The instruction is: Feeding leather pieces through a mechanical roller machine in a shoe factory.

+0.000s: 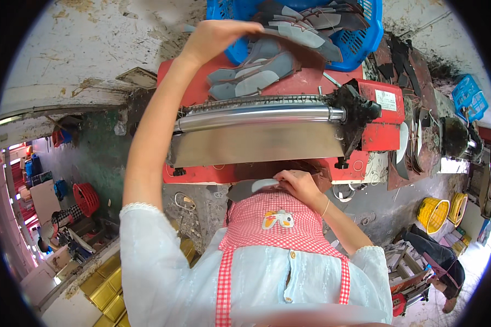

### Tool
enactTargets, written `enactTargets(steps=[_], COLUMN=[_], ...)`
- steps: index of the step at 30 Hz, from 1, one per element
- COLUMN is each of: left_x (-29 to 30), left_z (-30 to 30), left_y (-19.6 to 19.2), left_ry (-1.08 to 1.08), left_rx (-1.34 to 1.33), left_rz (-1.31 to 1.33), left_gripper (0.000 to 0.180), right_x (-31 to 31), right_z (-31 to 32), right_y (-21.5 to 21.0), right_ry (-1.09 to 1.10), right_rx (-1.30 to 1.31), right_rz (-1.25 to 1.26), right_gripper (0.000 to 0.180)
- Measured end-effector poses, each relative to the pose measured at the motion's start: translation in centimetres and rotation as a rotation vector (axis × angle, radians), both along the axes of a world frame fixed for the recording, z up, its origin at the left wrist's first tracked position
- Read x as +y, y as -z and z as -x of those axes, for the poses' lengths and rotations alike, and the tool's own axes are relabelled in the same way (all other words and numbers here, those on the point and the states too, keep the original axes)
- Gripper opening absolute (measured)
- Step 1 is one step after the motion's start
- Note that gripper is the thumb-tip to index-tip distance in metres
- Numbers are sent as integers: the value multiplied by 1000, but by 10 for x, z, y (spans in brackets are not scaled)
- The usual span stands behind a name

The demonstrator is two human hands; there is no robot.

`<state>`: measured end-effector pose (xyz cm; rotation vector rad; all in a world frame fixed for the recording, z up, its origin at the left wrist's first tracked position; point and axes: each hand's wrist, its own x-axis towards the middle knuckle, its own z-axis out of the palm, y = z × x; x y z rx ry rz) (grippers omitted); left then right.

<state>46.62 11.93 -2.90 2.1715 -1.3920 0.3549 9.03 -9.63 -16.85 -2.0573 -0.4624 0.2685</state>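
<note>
My left hand [221,41] is stretched over the far side of a red machine with a shiny metal roller [256,115]. Its fingers are closed at the end of a curved brown and grey cut piece [305,48], which looks like leather or lining; motion smears the fingertips. Just below it, several grey cut pieces [256,73] lie in a loose pile on the red top. Close to my apron, my right hand [300,186] is closed on the edge of a dark piece with a pale grey patch [265,184], under the machine's front edge.
A blue plastic basket [375,27] with more cut pieces stands behind the machine. The flat metal plate [256,146] lies between me and the roller. On the right are loose cut pieces [402,144], a yellow basket [433,214] and another person's legs [439,256].
</note>
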Motion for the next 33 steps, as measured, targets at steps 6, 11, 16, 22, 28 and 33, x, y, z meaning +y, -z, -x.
enactTargets(steps=[6, 11, 16, 22, 28, 33], left_x=[43, -2, -17, -30, -8, 25], left_z=[31, 48, 63, 28, 1, 5], left_y=[150, 107, 97, 35, 0, 83], left_ry=[-257, -115, 143, 142, 21, -203], left_rx=[-32, 761, 589, 357, 212, -42], left_rz=[-418, -444, -502, -484, -239, -5], left_gripper=[34, 34, 37, 19, 15, 23], right_x=[20, 11, -23, -24, -26, -5], right_z=[-33, -37, 23, 8, 12, -6], right_y=[-55, -84, 10, 59, 35, -52], right_ry=[254, 537, 223, 238, 80, 200], right_rx=[289, -65, 13, 41, -18, 206], right_rz=[-169, -153, 187, 414, 203, -38], right_gripper=[37, 37, 41, 41, 26, 33])
